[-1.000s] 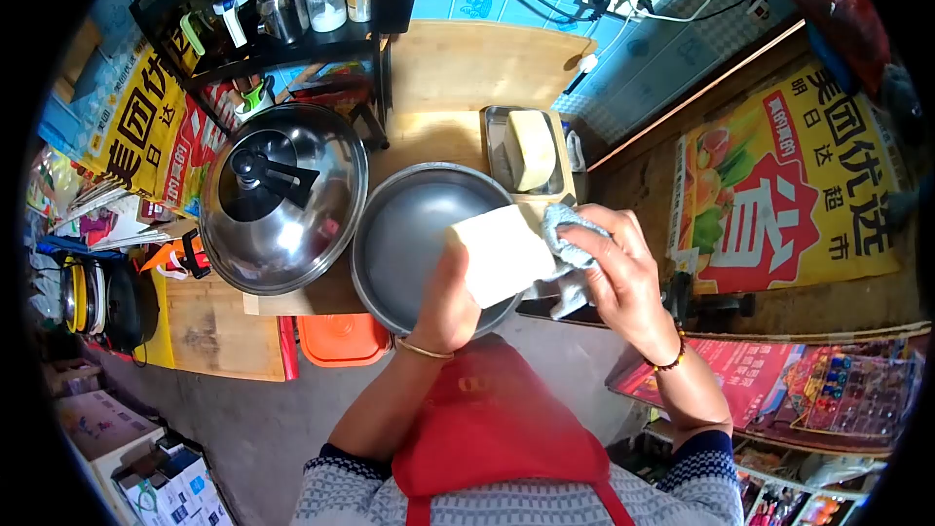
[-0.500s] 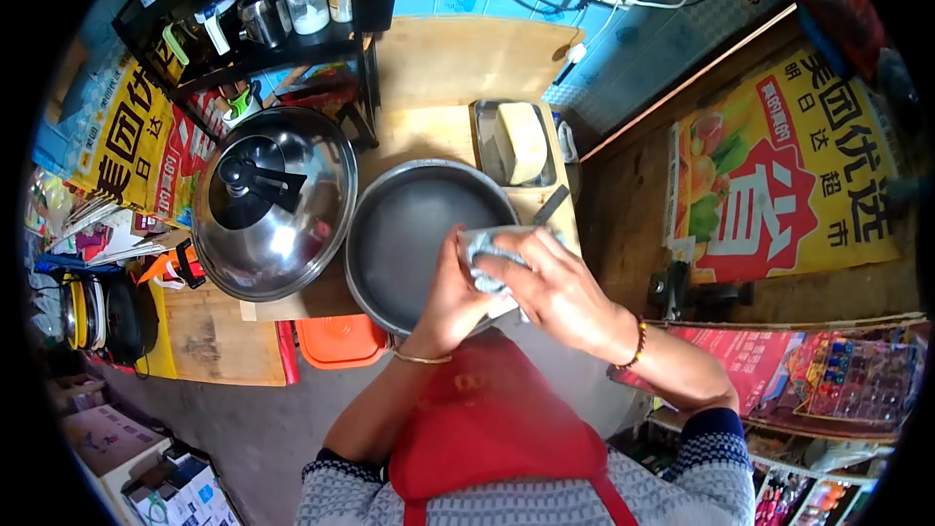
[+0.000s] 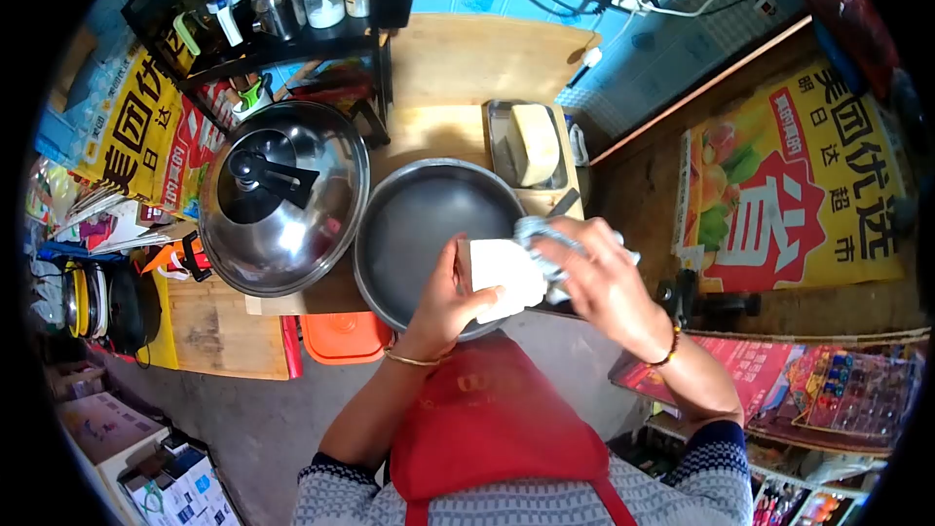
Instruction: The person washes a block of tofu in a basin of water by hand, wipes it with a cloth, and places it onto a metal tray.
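Note:
My left hand (image 3: 440,304) is closed around a white, block-shaped thing (image 3: 506,278) with a greyish left side; its exact kind does not show. To the right of it, my right hand (image 3: 606,281) grips a crumpled pale blue-and-white cloth (image 3: 539,228), which is at the white thing's right edge. Both hands are over the near right rim of a deep grey pan (image 3: 424,214). A big shiny steel lid (image 3: 321,244) with a black knob lies left of the pan.
Behind the pan, a pale yellow block (image 3: 534,144) sits in a tray. A black rack (image 3: 258,56) with jars stands at the back left. Below the counter is an orange container (image 3: 343,336). A wooden surface with a yellow poster (image 3: 799,185) is at the right.
My right hand has drawn the cloth away to the right, from over the white thing to its edge. More of the white thing now shows in my left hand.

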Demonstrator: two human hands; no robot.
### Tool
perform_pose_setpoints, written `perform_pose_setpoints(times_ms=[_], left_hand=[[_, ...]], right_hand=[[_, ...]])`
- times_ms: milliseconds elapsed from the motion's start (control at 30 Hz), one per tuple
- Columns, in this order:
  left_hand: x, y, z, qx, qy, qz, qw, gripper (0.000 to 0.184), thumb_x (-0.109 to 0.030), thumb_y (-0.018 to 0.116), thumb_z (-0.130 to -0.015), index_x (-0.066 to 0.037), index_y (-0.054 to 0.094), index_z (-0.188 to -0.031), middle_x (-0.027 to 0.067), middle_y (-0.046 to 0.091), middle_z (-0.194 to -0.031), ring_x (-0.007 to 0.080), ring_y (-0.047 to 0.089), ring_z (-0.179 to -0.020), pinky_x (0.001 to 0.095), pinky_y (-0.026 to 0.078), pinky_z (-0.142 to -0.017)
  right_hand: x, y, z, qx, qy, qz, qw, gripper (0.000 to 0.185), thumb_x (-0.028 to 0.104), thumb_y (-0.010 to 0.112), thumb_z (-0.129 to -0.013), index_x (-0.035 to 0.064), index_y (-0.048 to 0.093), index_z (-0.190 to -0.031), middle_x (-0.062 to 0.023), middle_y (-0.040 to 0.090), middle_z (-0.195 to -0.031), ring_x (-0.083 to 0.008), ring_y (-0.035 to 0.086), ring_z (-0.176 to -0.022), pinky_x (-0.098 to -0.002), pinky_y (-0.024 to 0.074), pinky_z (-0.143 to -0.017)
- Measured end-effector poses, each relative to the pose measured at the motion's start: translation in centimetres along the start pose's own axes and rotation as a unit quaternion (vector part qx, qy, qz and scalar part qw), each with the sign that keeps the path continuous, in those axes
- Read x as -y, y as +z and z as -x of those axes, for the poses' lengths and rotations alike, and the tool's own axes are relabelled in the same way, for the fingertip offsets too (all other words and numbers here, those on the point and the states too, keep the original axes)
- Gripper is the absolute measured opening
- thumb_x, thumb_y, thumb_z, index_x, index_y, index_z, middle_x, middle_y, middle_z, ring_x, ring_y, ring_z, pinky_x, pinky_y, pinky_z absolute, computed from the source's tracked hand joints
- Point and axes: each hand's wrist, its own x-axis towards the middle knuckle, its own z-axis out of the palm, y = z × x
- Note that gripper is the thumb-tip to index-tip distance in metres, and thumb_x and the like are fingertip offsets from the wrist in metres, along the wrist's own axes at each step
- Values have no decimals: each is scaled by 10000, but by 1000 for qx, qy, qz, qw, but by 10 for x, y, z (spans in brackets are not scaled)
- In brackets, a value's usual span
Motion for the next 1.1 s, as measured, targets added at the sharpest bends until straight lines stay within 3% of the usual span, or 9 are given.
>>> perform_pose_setpoints(times_ms=[100,367,433,700,833,967,1033,1067,1100], left_hand=[[2,0,4,35,33,-15,999,830,34,665,-671,23,200,-1357,91,449,-1198,162,451,-1122,313,365,-963],[1,1,11,2,-41,100,994,718,19,645,-710,-1,283,-1330,80,475,-1180,179,463,-1117,315,368,-970],[1,0,9,-7,25,75,997,665,13,632,-727,-2,308,-1306,74,486,-1172,166,475,-1100,302,376,-954],[-1,4,14,-26,-23,113,993,525,21,591,-741,-10,407,-1231,65,523,-1135,156,507,-1058,301,401,-927],[-1,2,13,-12,22,47,999,502,-9,583,-751,-14,417,-1224,69,532,-1132,161,519,-1049,302,405,-922],[8,-3,15,7,43,180,983,368,-75,526,-827,31,481,-1177,117,556,-1130,196,549,-1016,297,463,-843],[4,-5,17,-14,100,-133,986,405,-42,556,-813,24,462,-1201,119,545,-1151,191,540,-1037,299,453,-868],[2,-6,18,-21,118,-236,964,419,-31,565,-808,21,456,-1210,120,542,-1158,189,537,-1044,300,450,-876],[-2,-8,18,-13,95,-222,970,444,-15,585,-796,19,451,-1217,118,538,-1164,190,532,-1053,301,443,-888]], right_hand=[[23,14,-7,-18,-85,13,996,447,43,591,-669,74,572,-1115,-78,500,-1173,-239,480,-1023,-370,401,-886],[0,-8,13,0,23,-28,999,478,-26,579,-644,51,580,-1115,-88,509,-1194,-254,490,-1023,-346,433,-873],[23,9,6,-15,-100,-19,995,466,1,567,-679,74,572,-1140,-78,501,-1208,-241,477,-1057,-354,414,-880],[1,0,25,-39,-4,-16,999,466,26,596,-676,123,590,-1131,-49,510,-1201,-229,465,-1093,-363,399,-877],[23,12,16,-10,-105,-49,993,522,-43,588,-620,109,589,-1120,-62,504,-1214,-248,456,-1121,-377,377,-940],[-16,3,34,-47,61,-138,987,448,-108,493,-683,65,618,-1077,-124,525,-1196,-292,514,-1061,-354,439,-869],[-26,4,42,-150,145,-263,942,483,-136,516,-696,53,575,-1136,-128,523,-1194,-273,488,-1108,-324,441,-883],[-19,0,38,-190,179,-316,912,360,-15,518,-799,57,568,-1148,-153,477,-1260,-277,439,-1181,-372,376,-964],[-10,2,32,-198,183,-318,909,360,-15,518,-799,57,568,-1148,-153,477,-1260,-277,439,-1181,-372,376,-964]])
